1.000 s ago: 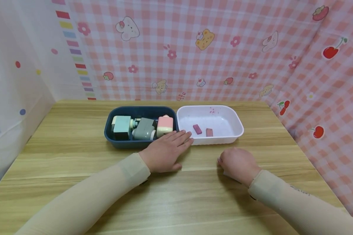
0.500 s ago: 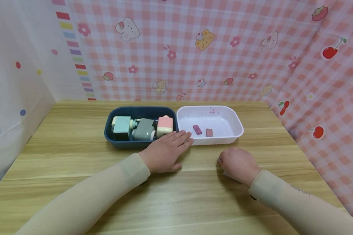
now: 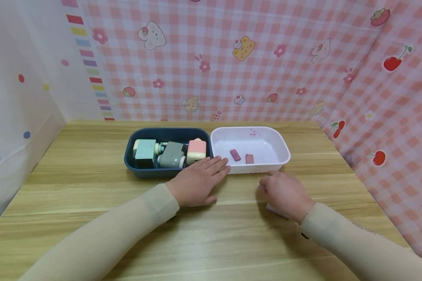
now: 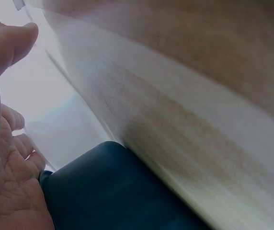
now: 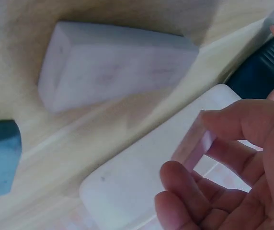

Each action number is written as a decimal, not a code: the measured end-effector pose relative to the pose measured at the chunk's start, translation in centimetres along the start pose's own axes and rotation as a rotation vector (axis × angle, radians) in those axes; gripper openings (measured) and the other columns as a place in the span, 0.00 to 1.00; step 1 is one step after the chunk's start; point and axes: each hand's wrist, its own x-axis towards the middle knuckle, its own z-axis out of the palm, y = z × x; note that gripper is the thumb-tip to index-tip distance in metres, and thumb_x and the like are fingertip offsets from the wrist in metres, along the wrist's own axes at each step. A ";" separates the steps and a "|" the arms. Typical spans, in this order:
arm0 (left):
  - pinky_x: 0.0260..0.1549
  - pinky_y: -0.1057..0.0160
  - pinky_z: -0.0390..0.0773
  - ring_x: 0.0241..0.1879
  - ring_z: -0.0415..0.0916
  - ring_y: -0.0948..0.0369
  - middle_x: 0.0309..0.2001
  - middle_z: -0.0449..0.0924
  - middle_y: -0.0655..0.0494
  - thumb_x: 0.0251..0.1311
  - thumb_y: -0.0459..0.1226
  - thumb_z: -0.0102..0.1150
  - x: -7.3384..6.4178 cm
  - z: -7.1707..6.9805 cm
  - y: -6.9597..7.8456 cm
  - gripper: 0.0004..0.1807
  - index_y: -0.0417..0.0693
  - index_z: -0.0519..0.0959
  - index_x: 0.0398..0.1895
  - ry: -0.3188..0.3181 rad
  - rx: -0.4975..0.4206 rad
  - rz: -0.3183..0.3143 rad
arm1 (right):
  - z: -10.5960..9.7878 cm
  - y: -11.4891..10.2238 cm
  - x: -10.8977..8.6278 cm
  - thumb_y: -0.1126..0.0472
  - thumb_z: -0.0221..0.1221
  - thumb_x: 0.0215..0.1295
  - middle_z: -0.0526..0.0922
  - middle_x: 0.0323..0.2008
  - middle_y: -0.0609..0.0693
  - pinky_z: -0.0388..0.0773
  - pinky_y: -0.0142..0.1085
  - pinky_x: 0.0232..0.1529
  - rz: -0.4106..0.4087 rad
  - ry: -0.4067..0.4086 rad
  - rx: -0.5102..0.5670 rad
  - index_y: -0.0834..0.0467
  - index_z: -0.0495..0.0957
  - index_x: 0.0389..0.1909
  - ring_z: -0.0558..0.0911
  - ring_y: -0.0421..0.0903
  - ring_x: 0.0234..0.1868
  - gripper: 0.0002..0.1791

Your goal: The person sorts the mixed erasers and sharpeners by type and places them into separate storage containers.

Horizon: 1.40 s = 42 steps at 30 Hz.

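My left hand (image 3: pixel 199 182) lies flat with straight fingers over the front rims of the dark blue tub (image 3: pixel 147 173) and white tub (image 3: pixel 256 168), where they meet. In the left wrist view its palm (image 4: pixel 12 191) is against the dark blue wall. My right hand (image 3: pixel 285 193) is just in front of the white tub, pinching a small pinkish block (image 5: pixel 193 141) between thumb and fingers. A larger whitish block (image 5: pixel 118 67) lies on the table beneath that hand, mostly hidden in the head view. A teal block (image 5: pixel 0 158) shows at the left edge of the right wrist view.
The white tub contains a purple-pink block (image 3: pixel 235 155) and a salmon block (image 3: pixel 249 159). Boxy mint (image 3: pixel 145 150), grey (image 3: pixel 172 154) and pink-and-cream (image 3: pixel 197 149) gadgets fill the dark blue tub. Printed cloth (image 3: pixel 211 50) walls off the wooden table's (image 3: pixel 197 249) back and sides.
My right hand has lifted and turned slightly, its front fingers reaching further toward the white tub; more of the whitish block shows beneath it. The left hand keeps its place.
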 end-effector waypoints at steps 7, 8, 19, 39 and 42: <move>0.85 0.54 0.46 0.86 0.44 0.53 0.87 0.47 0.52 0.71 0.60 0.59 0.0 0.0 0.0 0.49 0.52 0.52 0.86 0.001 0.005 0.000 | -0.1 -0.4 0.1 0.65 0.70 0.62 0.79 0.30 0.46 0.83 0.40 0.28 -0.070 0.113 0.012 0.54 0.86 0.31 0.76 0.40 0.26 0.04; 0.85 0.54 0.46 0.86 0.44 0.53 0.87 0.47 0.52 0.71 0.60 0.59 0.0 0.1 0.0 0.49 0.51 0.52 0.86 0.004 0.006 0.002 | -0.1 -0.4 0.1 0.66 0.70 0.61 0.79 0.30 0.46 0.83 0.39 0.28 -0.080 0.129 0.012 0.53 0.85 0.31 0.76 0.40 0.26 0.04; 0.85 0.54 0.46 0.86 0.44 0.53 0.87 0.47 0.51 0.71 0.60 0.59 0.0 0.2 -0.1 0.49 0.51 0.51 0.86 0.014 0.014 0.008 | -1.0 -0.6 0.6 0.65 0.69 0.60 0.84 0.41 0.47 0.85 0.40 0.31 -0.152 0.246 0.037 0.55 0.86 0.36 0.81 0.42 0.30 0.05; 0.85 0.54 0.46 0.86 0.44 0.53 0.87 0.47 0.52 0.70 0.60 0.60 -0.1 0.2 -0.1 0.50 0.51 0.52 0.86 0.009 0.013 0.000 | -2.3 0.3 1.7 0.64 0.69 0.62 0.87 0.52 0.56 0.90 0.49 0.37 -0.183 0.278 0.027 0.57 0.89 0.44 0.89 0.50 0.37 0.10; 0.85 0.54 0.46 0.86 0.44 0.53 0.87 0.47 0.52 0.70 0.60 0.59 -0.1 0.2 -0.1 0.50 0.51 0.51 0.86 0.008 0.015 -0.001 | -2.4 0.4 1.8 0.64 0.70 0.62 0.87 0.53 0.57 0.90 0.48 0.39 -0.190 0.280 0.018 0.58 0.89 0.45 0.89 0.50 0.38 0.11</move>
